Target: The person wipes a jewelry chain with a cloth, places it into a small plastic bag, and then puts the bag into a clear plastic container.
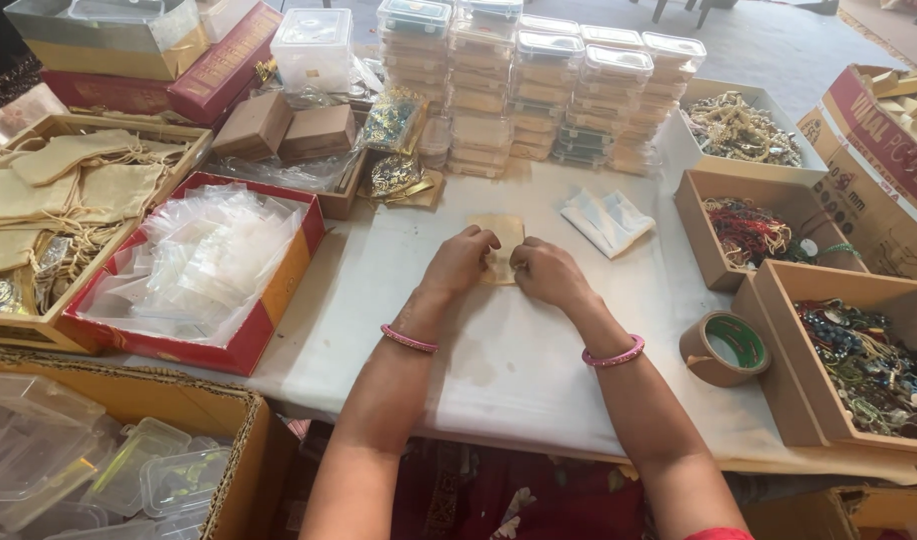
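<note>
Right now my left hand (462,262) and right hand (549,272) both pinch a small beige pouch (501,240), fingers closed on it, mid-worktop (539,350). If the grip slackens, I judge the pouch could slide toward the white packets (607,220) nearby.

Pouch (501,245) on table (539,350) (tape roll (726,348) right), seemingly between both hands.
</note>
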